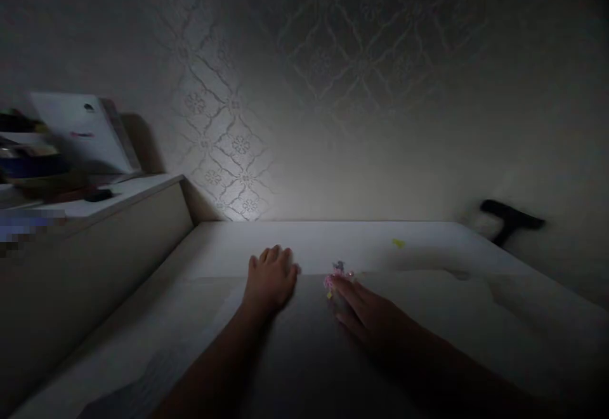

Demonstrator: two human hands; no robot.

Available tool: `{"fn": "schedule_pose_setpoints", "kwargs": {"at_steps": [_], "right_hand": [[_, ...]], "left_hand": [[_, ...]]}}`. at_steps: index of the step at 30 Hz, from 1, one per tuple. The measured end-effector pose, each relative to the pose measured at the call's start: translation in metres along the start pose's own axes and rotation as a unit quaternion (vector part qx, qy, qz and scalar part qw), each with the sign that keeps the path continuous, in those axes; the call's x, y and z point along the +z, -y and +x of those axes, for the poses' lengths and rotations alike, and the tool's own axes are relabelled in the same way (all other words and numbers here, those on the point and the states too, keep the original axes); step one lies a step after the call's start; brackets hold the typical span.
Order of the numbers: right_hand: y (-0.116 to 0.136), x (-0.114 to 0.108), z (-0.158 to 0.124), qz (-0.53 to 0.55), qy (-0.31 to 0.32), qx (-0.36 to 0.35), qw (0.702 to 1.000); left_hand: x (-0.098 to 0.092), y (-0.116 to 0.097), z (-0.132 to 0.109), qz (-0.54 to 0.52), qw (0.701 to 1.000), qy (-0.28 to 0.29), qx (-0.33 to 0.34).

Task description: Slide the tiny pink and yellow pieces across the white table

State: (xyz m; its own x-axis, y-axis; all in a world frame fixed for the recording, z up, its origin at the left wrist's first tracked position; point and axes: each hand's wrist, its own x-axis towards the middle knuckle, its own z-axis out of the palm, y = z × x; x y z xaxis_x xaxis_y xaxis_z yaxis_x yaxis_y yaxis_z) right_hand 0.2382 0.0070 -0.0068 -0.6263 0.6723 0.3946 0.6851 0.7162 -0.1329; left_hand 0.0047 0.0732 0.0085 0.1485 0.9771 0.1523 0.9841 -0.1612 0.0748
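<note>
The room is dim. My left hand [271, 279] lies palm down on a pale table top [428, 247], its fingers curled over the far edge of a flat sheet [304, 349]. My right hand [366, 314] rests to the right with its fingers stretched toward a small pink and purple object [337, 274], the fingertips touching or nearly touching it. What the small object is cannot be made out.
A small yellow piece [398, 242] lies farther back on the table. A raised shelf [95, 206] at the left carries a white board [80, 130], stacked items and a dark object [98, 195]. A black handle-like object [511, 219] sits at the right. A patterned wall stands behind.
</note>
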Motion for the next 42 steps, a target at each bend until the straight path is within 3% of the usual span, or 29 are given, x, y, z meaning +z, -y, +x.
{"fn": "schedule_pose_setpoints", "kwargs": {"at_steps": [6,10,13,18,25,29,37,39,42], "right_hand": [[0.003,0.006,-0.013,-0.050,-0.006,-0.017,0.999],[-0.012,0.004,-0.034,-0.070,0.015,0.025,0.997],[-0.039,0.002,-0.054,-0.095,0.015,0.071,0.993],[-0.106,-0.003,-0.077,-0.151,0.016,0.169,0.974],[-0.177,-0.006,-0.071,-0.195,0.021,0.286,0.938],[-0.196,-0.004,-0.067,-0.207,-0.001,0.273,0.939],[-0.207,-0.016,-0.062,-0.203,-0.048,0.183,0.961],[-0.192,-0.020,-0.057,-0.205,-0.062,0.167,0.962],[-0.146,-0.021,-0.046,-0.186,-0.093,0.145,0.967]], "left_hand": [[-0.003,-0.001,-0.001,0.003,1.000,0.005,0.000],[-0.004,-0.002,-0.002,0.000,1.000,0.007,-0.005],[-0.004,-0.002,-0.001,0.001,1.000,0.008,-0.005],[-0.004,-0.002,-0.001,0.005,1.000,0.010,-0.003],[-0.004,0.000,-0.001,0.008,1.000,0.009,-0.002],[-0.003,0.001,-0.001,0.002,1.000,0.008,-0.001],[-0.004,-0.001,-0.001,0.002,1.000,0.017,-0.008],[-0.004,-0.001,-0.001,0.001,1.000,0.017,-0.007],[-0.004,-0.001,-0.001,0.004,1.000,0.012,0.000]]}}
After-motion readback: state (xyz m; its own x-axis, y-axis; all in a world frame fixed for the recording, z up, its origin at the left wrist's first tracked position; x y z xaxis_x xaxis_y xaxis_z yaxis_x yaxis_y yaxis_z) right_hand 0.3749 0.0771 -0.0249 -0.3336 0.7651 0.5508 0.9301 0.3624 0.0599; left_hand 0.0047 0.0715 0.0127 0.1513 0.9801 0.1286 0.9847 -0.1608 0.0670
